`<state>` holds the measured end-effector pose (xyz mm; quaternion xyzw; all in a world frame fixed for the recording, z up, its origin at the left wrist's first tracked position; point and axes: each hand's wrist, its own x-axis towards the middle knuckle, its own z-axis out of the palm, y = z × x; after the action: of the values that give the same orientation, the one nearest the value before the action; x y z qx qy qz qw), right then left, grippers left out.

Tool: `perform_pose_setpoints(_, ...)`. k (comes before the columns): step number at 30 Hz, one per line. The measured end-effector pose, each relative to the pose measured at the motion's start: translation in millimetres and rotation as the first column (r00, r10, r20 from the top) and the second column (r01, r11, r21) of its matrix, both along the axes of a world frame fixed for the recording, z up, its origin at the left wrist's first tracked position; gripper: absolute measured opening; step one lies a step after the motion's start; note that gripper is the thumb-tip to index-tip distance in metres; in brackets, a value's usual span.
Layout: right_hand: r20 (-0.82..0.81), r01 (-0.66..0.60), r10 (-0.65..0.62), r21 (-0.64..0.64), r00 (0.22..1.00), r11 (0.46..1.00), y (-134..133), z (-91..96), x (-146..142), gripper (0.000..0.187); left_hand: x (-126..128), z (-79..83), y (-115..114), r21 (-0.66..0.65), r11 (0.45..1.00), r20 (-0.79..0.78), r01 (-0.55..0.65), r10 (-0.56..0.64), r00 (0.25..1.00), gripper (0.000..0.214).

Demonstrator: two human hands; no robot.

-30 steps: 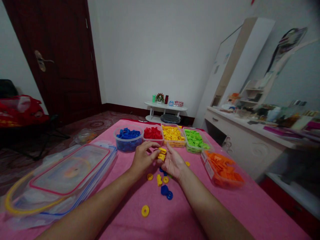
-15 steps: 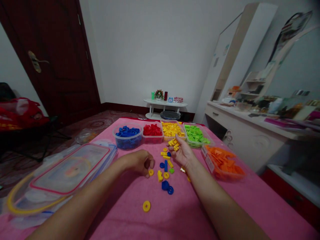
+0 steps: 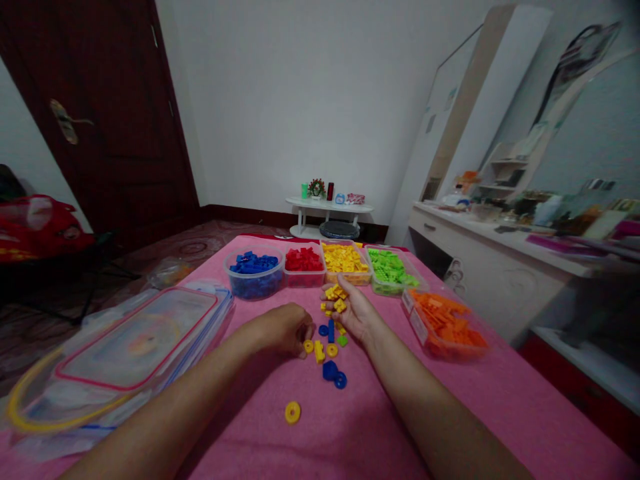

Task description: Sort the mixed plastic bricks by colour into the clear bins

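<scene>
My left hand [image 3: 286,329] has its fingers curled down at the cloth, gripping a small yellow ring [image 3: 309,346] at the fingertips. Several yellow building blocks [image 3: 336,292] lie in my right hand [image 3: 356,312], which is turned palm up with its fingers bent around them. Below the hands are a yellow block [image 3: 319,351], another yellow ring [image 3: 332,350], a green piece [image 3: 343,340], a blue bar [image 3: 331,331] and a blue hexagonal piece [image 3: 329,371] beside a blue ring [image 3: 341,380]. Closer to me lies a separate yellow ring [image 3: 293,413]. My right hand partly hides other loose pieces.
Along the back stand tubs of blue [image 3: 255,283], red [image 3: 304,279], yellow [image 3: 346,275] and green blocks [image 3: 393,287]. An orange-filled tub [image 3: 420,330] is at right. Stacked clear lids [image 3: 140,340] cover the left side of the pink cloth [image 3: 240,433].
My left hand has shifted right, and the yellow ring at its fingertips has moved with it. My right hand, still holding yellow blocks, has come left over the loose pieces.
</scene>
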<state>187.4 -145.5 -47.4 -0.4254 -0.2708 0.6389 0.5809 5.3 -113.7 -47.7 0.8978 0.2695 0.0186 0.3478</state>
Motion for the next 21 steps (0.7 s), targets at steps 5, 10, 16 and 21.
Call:
perform_pose_setpoints(5, 0.007, -0.021, 0.021, -0.022, 1.000, 1.000, 0.4, -2.5, -3.4, 0.043, 5.7, 1.2, 10.0, 0.115, 0.986, 0.124, -0.122, 0.108, 0.986, 0.012)
perform_pose_setpoints(10, 0.068, -0.103, 0.108, -0.076, 0.992, 0.992, -1.1, -5.5, -8.9, 0.047, 12.1, 15.5, 11.6, 0.275, 0.885, 0.406, -0.374, 0.246, 0.880, 0.026)
perform_pose_setpoints(16, -0.256, -0.265, 0.247, -0.035, 0.935, 0.964, -2.4, -2.5, -3.9, 0.043, 18.6, 7.3, 5.4, 0.294, 0.810, 0.625, -0.507, 0.238, 0.744, 0.031)
perform_pose_setpoints(21, -0.307, -0.220, 0.211, 0.004, 0.928, 0.975, -0.4, -4.8, 8.0, 0.028, 16.6, -29.8, 21.2, 0.157, 0.808, 0.617, -0.567, 0.368, 0.696, 0.023)
